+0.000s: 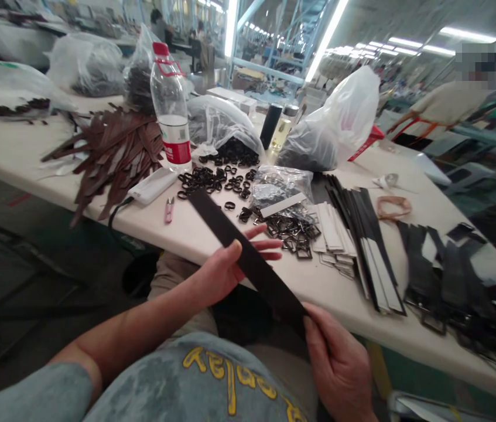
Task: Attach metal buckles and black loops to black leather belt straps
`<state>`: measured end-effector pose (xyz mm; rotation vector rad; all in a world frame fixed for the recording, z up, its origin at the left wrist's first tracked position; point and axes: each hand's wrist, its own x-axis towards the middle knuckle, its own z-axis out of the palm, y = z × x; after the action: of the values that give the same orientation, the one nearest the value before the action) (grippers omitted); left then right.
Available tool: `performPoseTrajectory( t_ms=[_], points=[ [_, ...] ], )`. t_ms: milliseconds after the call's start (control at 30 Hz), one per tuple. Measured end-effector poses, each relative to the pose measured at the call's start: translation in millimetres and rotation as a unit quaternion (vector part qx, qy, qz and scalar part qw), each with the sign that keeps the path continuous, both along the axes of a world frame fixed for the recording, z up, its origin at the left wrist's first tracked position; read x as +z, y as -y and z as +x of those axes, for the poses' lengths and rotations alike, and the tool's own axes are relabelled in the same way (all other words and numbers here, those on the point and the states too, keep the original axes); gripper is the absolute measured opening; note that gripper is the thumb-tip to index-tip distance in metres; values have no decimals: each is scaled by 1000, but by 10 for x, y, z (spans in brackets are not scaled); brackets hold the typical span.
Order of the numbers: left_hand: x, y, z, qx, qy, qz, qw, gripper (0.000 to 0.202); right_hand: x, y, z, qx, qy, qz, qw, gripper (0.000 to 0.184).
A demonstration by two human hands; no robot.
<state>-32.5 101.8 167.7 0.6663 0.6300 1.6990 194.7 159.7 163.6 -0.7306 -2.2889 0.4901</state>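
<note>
A wide dark strap (259, 266) slants across the front edge of the table, held by both hands. My left hand (223, 269) has its thumb on the strap's upper face, with the fingers behind it and their tips spread out past its far side. At the lower end, my right hand (339, 363) pinches the strap between thumb and fingers. Beyond the strap's upper end lie black loops (206, 179) in a loose heap. Metal square buckles (294, 231) lie just past my left fingertips, beside a stack of pale strips (333, 234).
Pink thread snips (169, 210), a white box-like device (153, 186) and a plastic bottle (171, 111) stand left of the loops. Brown straps (116, 146) pile further left. Long black strips (362, 234) and buckled black straps (445, 275) cover the right. Plastic bags (335, 117) line the back.
</note>
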Motion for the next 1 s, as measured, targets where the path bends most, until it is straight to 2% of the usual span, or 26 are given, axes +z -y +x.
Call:
performPoseTrajectory(
  t_ms=[67,167,267,333,433,533,633,700,800,900,1000],
  points=[
    [47,36,-181,82,-7,-51,995,51,-94,17,69,12,10,-61,998,20],
    [0,129,-467,185,-76,-124,972,37,-189,-54,239,9,33,-115,993,20],
    [-119,235,-646,226,-158,-203,940,31,-232,-182,415,6,63,-134,989,21],
    [-206,293,-659,210,-184,-240,930,31,-253,-267,488,1,93,-143,985,22],
    [-332,345,-521,163,-159,-268,936,35,-299,-325,472,-26,117,-149,982,25],
    [-448,360,-275,123,-136,-281,942,42,-361,-246,274,-25,91,-131,987,31],
    [-525,359,-49,96,-141,-284,944,39,-432,-78,-40,41,54,-120,990,43],
    [-548,359,52,85,-142,-288,943,39,-489,20,-236,74,30,-113,990,43],
    [-557,368,127,79,-136,-292,943,40,-577,90,-402,63,-9,-117,991,40],
    [-556,385,158,82,-125,-282,948,40,-622,84,-416,53,-39,-171,983,38],
    [-558,388,179,85,-125,-259,954,40,-611,66,-376,73,-59,-234,968,34]
  ],
)
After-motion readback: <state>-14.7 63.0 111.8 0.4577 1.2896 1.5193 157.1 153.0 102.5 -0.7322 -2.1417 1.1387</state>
